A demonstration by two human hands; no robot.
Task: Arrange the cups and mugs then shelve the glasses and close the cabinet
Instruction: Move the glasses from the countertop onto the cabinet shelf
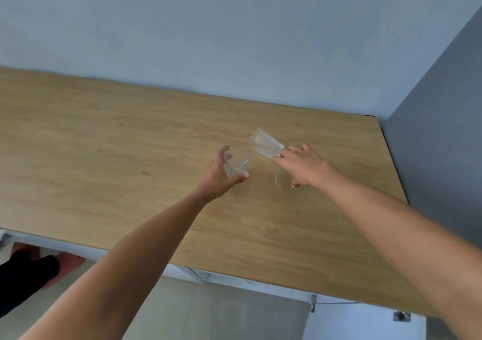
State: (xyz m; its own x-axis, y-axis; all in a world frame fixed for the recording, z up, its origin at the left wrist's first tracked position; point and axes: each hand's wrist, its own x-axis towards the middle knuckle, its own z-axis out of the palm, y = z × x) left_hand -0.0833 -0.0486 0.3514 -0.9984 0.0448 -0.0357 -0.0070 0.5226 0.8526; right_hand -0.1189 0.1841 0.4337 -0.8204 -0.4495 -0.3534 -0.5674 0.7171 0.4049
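On the wooden countertop (pixel 130 144) my left hand (pixel 221 177) wraps around a clear ribbed glass (pixel 236 160) that stands upright. Just to its right my right hand (pixel 300 164) pinches the base of a second clear glass (pixel 263 144), which is tilted with its mouth pointing up and to the left. Its rim is close to the first glass. Under my right palm a third clear glass (pixel 281 177) is partly hidden, and my thumb touches its side. No cabinet or mugs are in view.
A pale blue wall (pixel 234 26) runs behind the counter, and a grey wall (pixel 443 130) closes it off on the right. Below the counter's front edge are a white frame, floor tiles and a person's dark leg and foot (pixel 28 274) at the lower left.
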